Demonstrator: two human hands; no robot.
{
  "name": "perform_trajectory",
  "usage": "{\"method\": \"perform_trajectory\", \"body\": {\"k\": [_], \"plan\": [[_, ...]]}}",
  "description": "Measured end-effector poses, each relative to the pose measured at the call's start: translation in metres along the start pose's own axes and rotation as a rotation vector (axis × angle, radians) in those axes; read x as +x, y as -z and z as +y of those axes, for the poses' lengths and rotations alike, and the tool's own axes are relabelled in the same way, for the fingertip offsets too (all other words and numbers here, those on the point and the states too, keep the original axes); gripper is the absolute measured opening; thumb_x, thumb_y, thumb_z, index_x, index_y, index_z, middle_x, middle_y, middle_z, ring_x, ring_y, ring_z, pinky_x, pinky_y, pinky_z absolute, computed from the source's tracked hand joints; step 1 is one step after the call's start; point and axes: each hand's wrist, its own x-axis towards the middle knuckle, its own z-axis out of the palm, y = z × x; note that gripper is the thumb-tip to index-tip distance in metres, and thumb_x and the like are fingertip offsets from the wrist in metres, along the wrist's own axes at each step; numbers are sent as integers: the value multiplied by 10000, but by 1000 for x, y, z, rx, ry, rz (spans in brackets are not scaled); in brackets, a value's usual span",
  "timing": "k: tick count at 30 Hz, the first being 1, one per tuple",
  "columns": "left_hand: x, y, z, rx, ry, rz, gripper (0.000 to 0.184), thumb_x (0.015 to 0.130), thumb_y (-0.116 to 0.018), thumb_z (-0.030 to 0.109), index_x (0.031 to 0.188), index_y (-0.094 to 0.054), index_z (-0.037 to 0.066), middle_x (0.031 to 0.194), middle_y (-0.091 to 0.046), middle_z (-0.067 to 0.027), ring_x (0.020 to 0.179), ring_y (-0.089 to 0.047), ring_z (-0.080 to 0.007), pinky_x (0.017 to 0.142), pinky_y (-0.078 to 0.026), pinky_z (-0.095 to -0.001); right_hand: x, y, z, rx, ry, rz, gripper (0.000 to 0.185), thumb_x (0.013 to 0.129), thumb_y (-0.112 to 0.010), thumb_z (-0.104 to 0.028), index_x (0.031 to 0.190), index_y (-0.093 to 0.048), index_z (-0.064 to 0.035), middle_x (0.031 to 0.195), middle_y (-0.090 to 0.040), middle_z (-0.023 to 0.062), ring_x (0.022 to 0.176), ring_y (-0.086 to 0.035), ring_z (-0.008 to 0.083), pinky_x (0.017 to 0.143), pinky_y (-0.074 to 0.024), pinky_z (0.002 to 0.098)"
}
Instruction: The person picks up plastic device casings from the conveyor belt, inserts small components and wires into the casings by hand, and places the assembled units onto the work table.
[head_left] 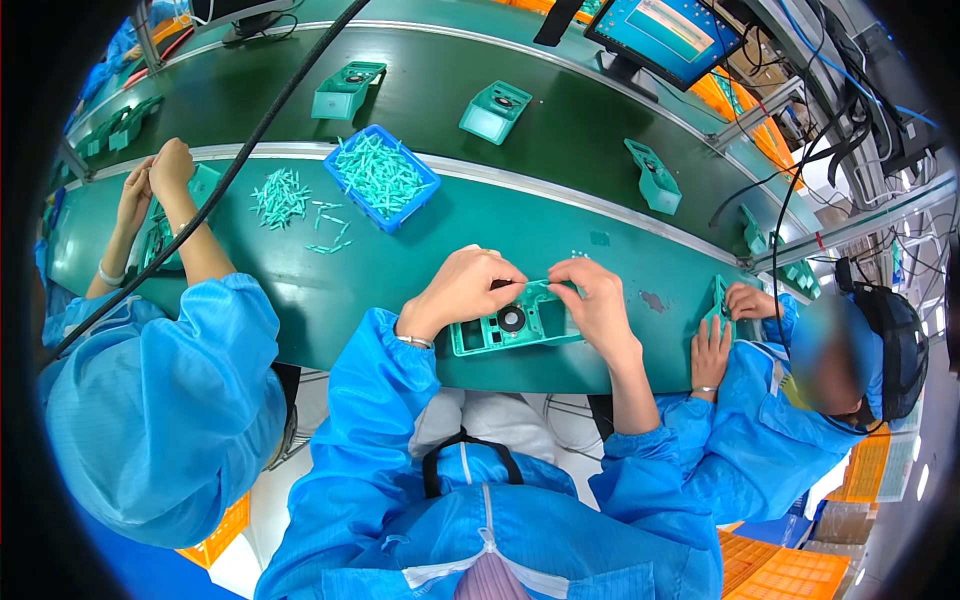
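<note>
Long axis running left to right across the front of the green table [340,300], slightly slanted, with the right end a little farther off than the left: a green plastic case [500,338], lying flat, open side up. Oblong, thin-walled and smooth-looking, with squarish recesses and, near the middle, a round black disc [512,318] with a paler centre. Below and between both hands, near the table's front edge. Over the left part of the far edge, left hand [463,288] with thumb and fingers narrowed to a pinch; over the right end, partly hiding it, right hand [603,303] likewise narrowed, fingertips close to the far rim. Impossible to tell whether holding anything small in either pinch. Beyond the left hand, well apart from the case, a blue plastic tub [412,205] heaped with slim green pieces [378,168]; left of it, a loose pile [280,198] of similar pieces on the glossy table top.
</note>
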Motion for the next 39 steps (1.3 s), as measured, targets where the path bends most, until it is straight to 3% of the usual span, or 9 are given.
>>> {"method": "perform_trajectory", "body": {"k": [4, 14, 25, 39], "plan": [[0, 1, 2, -10, -6, -2, 109, 850, -760, 147, 912, -829, 89, 760, -741, -102, 706, -669, -288, 676, -518, -422, -3, 1, -2, -43, 1, -29, 197, 795, -819, 27, 970, -730, 15, 1022, -757, 144, 936, -735, 325, 810, -584, 393], [0, 1, 2, -26, -14, 1, 119, 852, -756, 141, 925, -829, 82, 771, -743, -116, 702, -675, -290, 675, -524, -422, 0, 5, -13, -127, 34, -67, 297, 747, -873, -23, 1001, -725, 19, 1048, -752, 146, 950, -732, 342, 816, -587, 408], [0, 1, 1, -53, -4, -14, 117, 861, -753, 144, 926, -824, 77, 783, -751, -107, 720, -681, -283, 695, -532, -418, 0, -1, -2, -21, -30, 11, 161, 815, -806, 24, 962, -741, 35, 982, -756, 155, 896, -734, 331, 795, -582, 391], [0, 1, 3, -65, 18, -18, 115, 857, -758, 142, 927, -815, 71, 760, -731, -99, 699, -667, -268, 673, -517, -414, 2, 0, -6, -33, 2, -46, 85, 863, -744, 31, 939, -707, 28, 954, -719, 149, 865, -703, 346, 754, -557, 416]]}}
